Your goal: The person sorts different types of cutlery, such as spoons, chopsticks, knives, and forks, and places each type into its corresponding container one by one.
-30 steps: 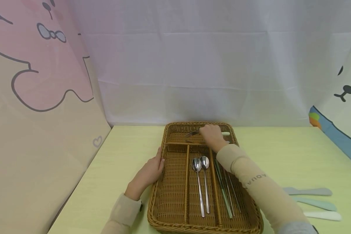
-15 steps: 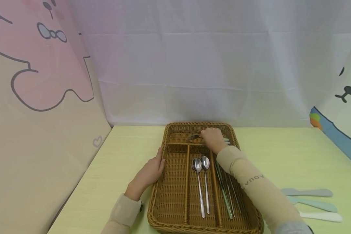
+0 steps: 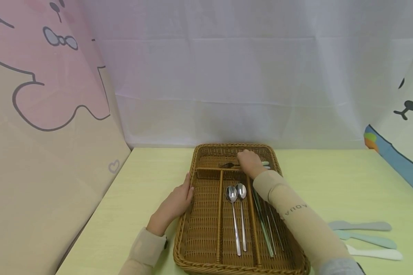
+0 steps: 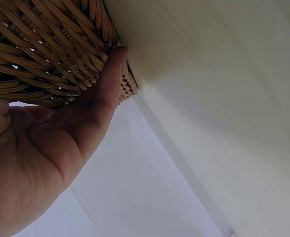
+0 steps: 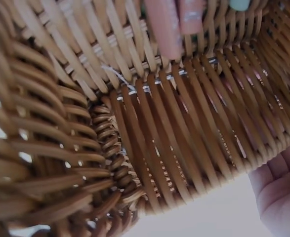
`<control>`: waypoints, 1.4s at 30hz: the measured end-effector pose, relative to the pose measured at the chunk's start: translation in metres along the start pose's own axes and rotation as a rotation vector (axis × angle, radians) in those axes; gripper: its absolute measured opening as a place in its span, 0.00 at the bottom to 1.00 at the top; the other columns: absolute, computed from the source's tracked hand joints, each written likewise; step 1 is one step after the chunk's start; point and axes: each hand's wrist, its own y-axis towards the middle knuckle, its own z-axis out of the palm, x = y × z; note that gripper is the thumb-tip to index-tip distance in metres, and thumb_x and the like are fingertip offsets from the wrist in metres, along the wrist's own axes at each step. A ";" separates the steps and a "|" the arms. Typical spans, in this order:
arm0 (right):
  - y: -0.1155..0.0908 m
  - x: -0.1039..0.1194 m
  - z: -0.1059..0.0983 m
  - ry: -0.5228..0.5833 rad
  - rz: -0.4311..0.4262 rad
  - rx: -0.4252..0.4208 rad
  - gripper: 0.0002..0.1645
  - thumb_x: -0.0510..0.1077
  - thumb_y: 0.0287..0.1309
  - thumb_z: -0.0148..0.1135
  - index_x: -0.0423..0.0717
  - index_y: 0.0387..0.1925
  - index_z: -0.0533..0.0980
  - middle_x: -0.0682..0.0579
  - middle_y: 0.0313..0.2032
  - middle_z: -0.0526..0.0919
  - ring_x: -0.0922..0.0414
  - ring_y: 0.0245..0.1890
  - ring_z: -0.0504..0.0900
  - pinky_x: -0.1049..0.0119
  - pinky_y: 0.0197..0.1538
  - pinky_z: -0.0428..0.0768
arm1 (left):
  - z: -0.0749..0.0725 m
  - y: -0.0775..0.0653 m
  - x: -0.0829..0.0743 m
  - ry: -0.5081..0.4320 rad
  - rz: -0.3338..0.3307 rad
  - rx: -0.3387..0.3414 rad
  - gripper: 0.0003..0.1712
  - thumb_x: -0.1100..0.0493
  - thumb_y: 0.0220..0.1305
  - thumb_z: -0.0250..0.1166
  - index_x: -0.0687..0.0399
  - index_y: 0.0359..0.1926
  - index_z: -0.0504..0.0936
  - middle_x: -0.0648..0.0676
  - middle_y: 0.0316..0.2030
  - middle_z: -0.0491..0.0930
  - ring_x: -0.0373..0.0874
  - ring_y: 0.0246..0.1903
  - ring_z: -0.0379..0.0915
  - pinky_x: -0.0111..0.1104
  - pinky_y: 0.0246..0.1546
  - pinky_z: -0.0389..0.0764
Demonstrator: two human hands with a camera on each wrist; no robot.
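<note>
A brown wicker cutlery basket (image 3: 220, 221) with several compartments stands on the table. My right hand (image 3: 250, 163) reaches into its far crosswise compartment, fingers curled down over a fork (image 3: 229, 165). Dark tines show left of the hand; two light handle ends (image 3: 265, 164) lie on the right, and the grip itself is covered. In the right wrist view, what seem to be fingertips (image 5: 164, 34) touch the weave. My left hand (image 3: 175, 202) rests against the basket's left outer wall, fingers fairly straight in the left wrist view. Two spoons (image 3: 236, 214) lie in the middle compartment.
Green and metal chopsticks (image 3: 266, 229) lie in the right compartment, partly under the right sleeve. On the table to the right are three knives: grey (image 3: 361, 225), mint (image 3: 371, 239) and white (image 3: 375, 253). A white cloth (image 3: 227, 95) hangs behind the table.
My right hand has moved slightly nearer, and the upper fork has shifted with it toward the compartment's near divider, close beside the other handle. The left hand stays in place.
</note>
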 end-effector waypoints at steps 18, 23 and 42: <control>-0.002 -0.004 -0.005 0.010 -0.009 0.050 0.09 0.28 0.55 0.53 0.34 0.38 0.77 0.37 0.33 0.80 0.45 0.32 0.78 0.52 0.32 0.82 | -0.001 0.000 -0.001 0.010 0.009 -0.012 0.32 0.59 0.71 0.42 0.73 0.67 0.41 0.52 0.20 0.69 0.42 0.22 0.69 0.44 0.38 0.77; -0.003 -0.004 -0.007 -0.047 0.012 0.037 0.06 0.31 0.53 0.57 0.37 0.34 0.77 0.39 0.30 0.80 0.47 0.27 0.78 0.51 0.28 0.82 | 0.000 0.000 -0.001 0.000 0.008 -0.005 0.33 0.59 0.71 0.41 0.72 0.67 0.40 0.51 0.19 0.67 0.40 0.16 0.62 0.42 0.35 0.75; -0.020 -0.005 -0.043 -0.047 0.084 -0.005 0.10 0.30 0.51 0.50 0.42 0.20 0.73 0.46 0.18 0.76 0.52 0.18 0.74 0.52 0.23 0.80 | -0.001 -0.001 -0.001 0.016 0.014 -0.024 0.32 0.59 0.71 0.42 0.75 0.66 0.42 0.56 0.23 0.73 0.44 0.26 0.71 0.45 0.40 0.78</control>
